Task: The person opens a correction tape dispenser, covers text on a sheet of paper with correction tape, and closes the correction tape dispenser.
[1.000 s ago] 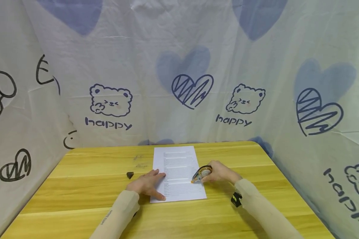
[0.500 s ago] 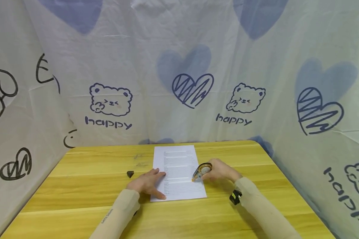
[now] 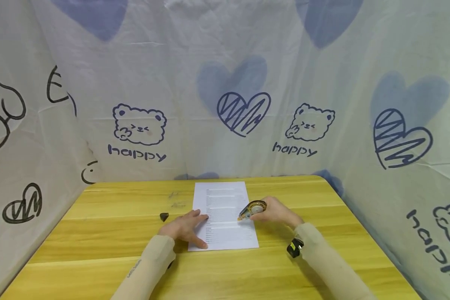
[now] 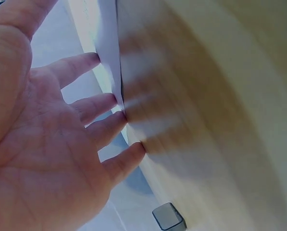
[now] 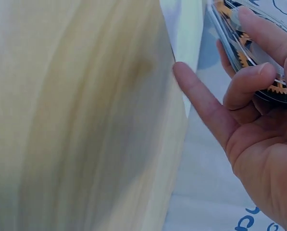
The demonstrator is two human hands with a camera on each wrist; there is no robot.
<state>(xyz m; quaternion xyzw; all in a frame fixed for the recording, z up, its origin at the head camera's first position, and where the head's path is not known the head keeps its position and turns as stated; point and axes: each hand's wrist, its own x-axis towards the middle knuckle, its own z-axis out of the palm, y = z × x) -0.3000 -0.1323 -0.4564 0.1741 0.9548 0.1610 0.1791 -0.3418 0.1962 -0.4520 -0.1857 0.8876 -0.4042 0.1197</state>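
A printed white sheet of paper (image 3: 199, 196) lies on the wooden table in the head view. Spread fingers of my left hand (image 3: 183, 228) rest on its left edge; the left wrist view shows those fingers (image 4: 120, 161) straight and apart, touching the paper edge and tabletop. My right hand (image 3: 277, 211) grips a correction tape dispenser (image 3: 256, 207) with a clear case and orange gears (image 5: 278, 89). Its orange tip is at the right part of the printed lines; whether it touches the paper cannot be told. The little finger (image 5: 198, 96) stretches out onto the table beside the sheet.
A small dark block-like piece (image 3: 164, 216) lies on the table left of the paper. Faint dark marks (image 3: 177, 204) show on the wood nearby. Printed cloth (image 3: 195, 125) hangs behind the table and along both sides.
The dispenser's tip has shifted up the page and slightly left, and its body leans lower. My left hand has stayed in place on the paper.
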